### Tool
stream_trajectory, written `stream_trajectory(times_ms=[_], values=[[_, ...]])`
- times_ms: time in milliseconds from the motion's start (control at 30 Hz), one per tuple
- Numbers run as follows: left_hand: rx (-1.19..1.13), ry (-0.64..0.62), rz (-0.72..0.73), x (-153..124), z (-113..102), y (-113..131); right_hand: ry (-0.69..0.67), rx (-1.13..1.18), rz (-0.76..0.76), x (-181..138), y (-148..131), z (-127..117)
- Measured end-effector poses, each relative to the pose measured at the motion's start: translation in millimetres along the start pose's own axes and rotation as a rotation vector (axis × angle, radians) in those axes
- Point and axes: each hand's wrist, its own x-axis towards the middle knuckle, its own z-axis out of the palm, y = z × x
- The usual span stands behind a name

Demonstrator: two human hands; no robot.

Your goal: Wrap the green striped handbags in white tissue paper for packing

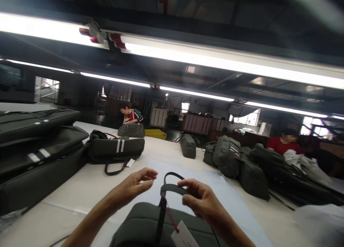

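Observation:
A dark grey-green bag (145,218) stands at the bottom of the view, close to my body, with its strap handles (173,188) standing up. My right hand (202,200) is at the handles, with a strap running in between its thumb and fingers. On the other side, my left hand (138,182) hangs in the air left of the handles, fingers apart and holding nothing. From the handle's base a white tag (184,235) dangles on a red cord. The bag's lower part is cut off by the frame.
Large dark bags (53,161) are piled at the left, near a striped bag (115,148) with its handle on the white table (153,150). More bags (228,155) line the right side. Two people work farther back, near a yellow crate (156,133) and at the right.

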Motion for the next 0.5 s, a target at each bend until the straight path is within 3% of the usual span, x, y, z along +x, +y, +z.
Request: stream_trajectory(times_ms=[67, 133, 267, 300, 367, 433, 500], values=[[-0.107, -0.089, 0.105, 2.7, 17.4, 22.7, 0.013, 0.026, -0.014, -1.2, -2.2, -2.6], [-0.140, -0.136, 0.114, 5.2, 38.6, 34.0, 0.007, 0.067, -0.038, -4.5, -4.6, -5.1], [-0.129, -0.194, -0.069, 6.7, 59.6, 12.3, 0.115, 0.223, -0.067, -10.2, -8.2, -13.5], [-0.031, -0.156, -0.114, 4.2, 60.5, 1.5, 0.180, 0.284, -0.072, -10.2, -8.2, -16.8], [0.235, 0.063, -0.132, -5.4, 65.4, -19.0, 0.300, 0.385, -0.080, -9.1, -7.2, -23.7], [0.413, 0.316, -0.022, -18.7, 83.5, -34.4, 0.353, 0.437, -0.081, -7.7, -6.2, -29.0], [0.391, 0.342, 0.148, -30.4, 118.9, -45.8, 0.319, 0.444, -0.077, -6.3, -6.1, -31.5]])
